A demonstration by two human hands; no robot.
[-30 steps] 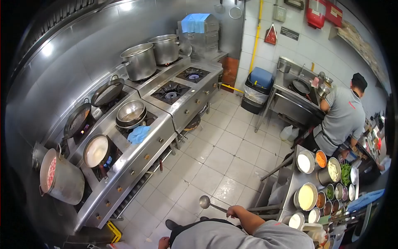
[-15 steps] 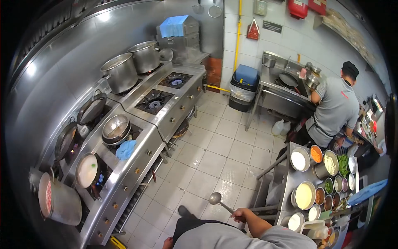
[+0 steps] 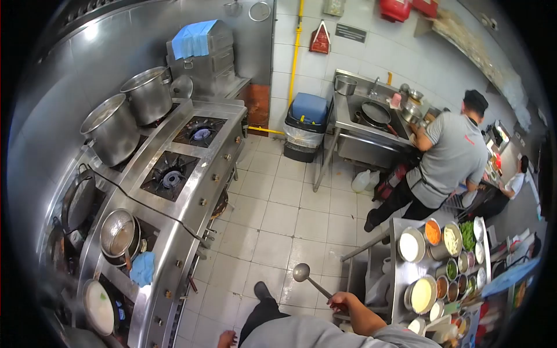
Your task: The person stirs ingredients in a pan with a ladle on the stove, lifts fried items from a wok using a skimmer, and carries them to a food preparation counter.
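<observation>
My right hand [image 3: 343,303] is closed around the handle of a metal ladle [image 3: 301,272], whose round bowl hangs out over the floor tiles. Low in the view, my left hand [image 3: 227,339] hangs beside my leg; its fingers look loosely apart with nothing visible in them. Nearest to the right hand is a steel prep table with a pot of yellow liquid [image 3: 420,294] and a pot of white liquid [image 3: 411,245]. On the stove to my left sit a pan of white sauce [image 3: 100,307] with a green bit in it and a strainer [image 3: 119,230] resting over a pan.
Two tall stockpots [image 3: 110,130] stand on the back burners. A blue cloth [image 3: 141,269] lies on the stove's front edge. By the sink [image 3: 371,148], a co-worker [image 3: 452,156] bends away from me. A bin [image 3: 304,124] stands against the tiled wall.
My view has turned right, so the stove has shifted left. My foot has stepped forward. The ladle stays in my right hand, and the co-worker's legs now show more.
</observation>
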